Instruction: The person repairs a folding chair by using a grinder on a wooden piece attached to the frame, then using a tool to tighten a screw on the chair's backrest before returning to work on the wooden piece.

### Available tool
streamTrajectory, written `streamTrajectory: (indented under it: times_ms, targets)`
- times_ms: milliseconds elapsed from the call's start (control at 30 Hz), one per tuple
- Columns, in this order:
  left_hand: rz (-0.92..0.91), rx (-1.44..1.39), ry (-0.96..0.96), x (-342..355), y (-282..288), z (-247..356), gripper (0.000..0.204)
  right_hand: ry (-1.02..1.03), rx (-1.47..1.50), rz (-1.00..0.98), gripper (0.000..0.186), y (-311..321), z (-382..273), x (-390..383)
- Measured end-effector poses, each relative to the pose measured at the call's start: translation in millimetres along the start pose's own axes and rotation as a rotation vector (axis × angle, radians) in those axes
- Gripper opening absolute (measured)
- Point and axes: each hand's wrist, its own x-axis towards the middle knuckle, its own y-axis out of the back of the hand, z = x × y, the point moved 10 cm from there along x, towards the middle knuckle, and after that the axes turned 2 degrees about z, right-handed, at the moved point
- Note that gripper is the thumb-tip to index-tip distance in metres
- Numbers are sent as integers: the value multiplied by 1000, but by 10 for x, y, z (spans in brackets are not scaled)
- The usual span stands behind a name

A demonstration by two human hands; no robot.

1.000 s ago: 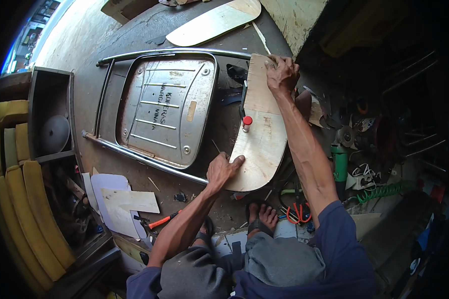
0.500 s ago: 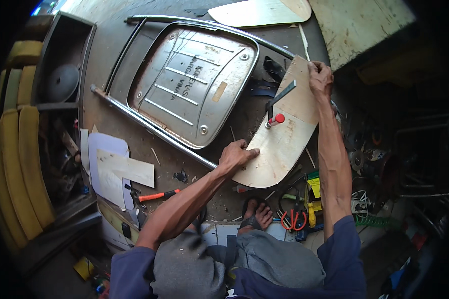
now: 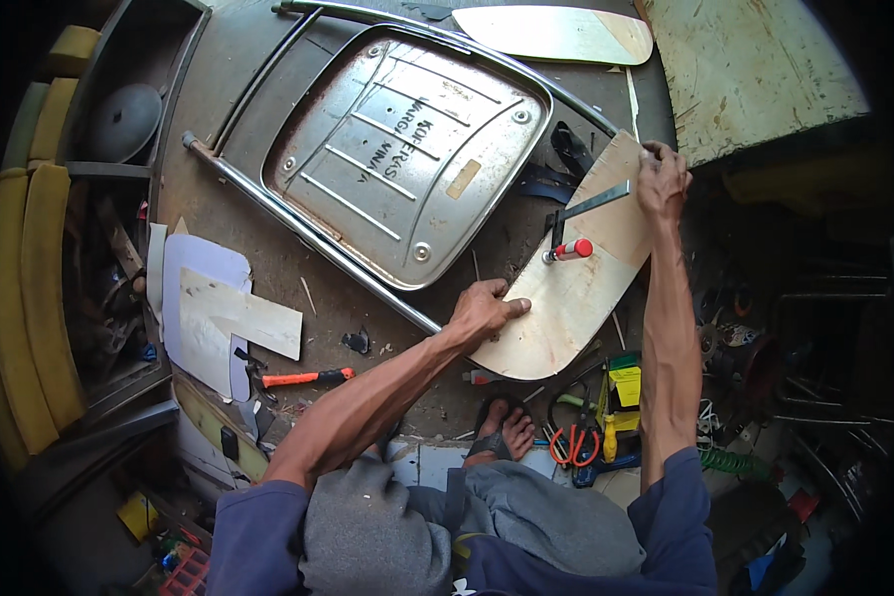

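A pale plywood panel (image 3: 576,298) with a rounded near end lies in front of me, slanting away to the right. My left hand (image 3: 488,310) grips its near left edge, thumb on top and fingers curled under. At the far right corner my right hand (image 3: 663,182) is closed round the edge, its fingertips partly hidden. A bar clamp (image 3: 570,250) with a red handle and a dark metal bar sits on the panel's left edge between my hands. Beyond my left hand is a metal folding chair frame (image 3: 407,149) with a ribbed metal panel.
An orange-handled hammer (image 3: 308,377) lies at left near plywood offcuts (image 3: 238,323) and a lavender board (image 3: 184,263). Orange-handled scissors (image 3: 574,444) and a yellow screwdriver (image 3: 610,435) are by my foot. Another rounded plywood piece (image 3: 551,33) lies at the far side. Yellow cushions (image 3: 50,288) stack at left.
The view has shifted slightly. Both hands keep their hold on the plywood panel, and the clamp's bar and red handle now point more to the right.
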Motion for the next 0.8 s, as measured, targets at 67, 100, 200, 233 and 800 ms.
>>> streamTrajectory:
  times_ms: [67, 100, 200, 233, 800]
  targets:
    - [7, 34, 1, -1, 32, 0, 35, 21, -26, -21, 45, 306, -392, -119]
    - [10, 50, 0, -4, 25, 15, 35, -48, 133, -152, 46, 328, -420, -140]
    - [13, 66, 33, -60, 64, 62, 36, -227, 295, -674, 45, 581, -1000, -347]
    - [12, 71, 33, -70, 62, 50, 36, -282, 292, -858, 45, 637, -1202, -492]
    - [3, 24, -19, 115, -35, -50, 34, 333, -569, -769, 45, 691, -1677, -1242]
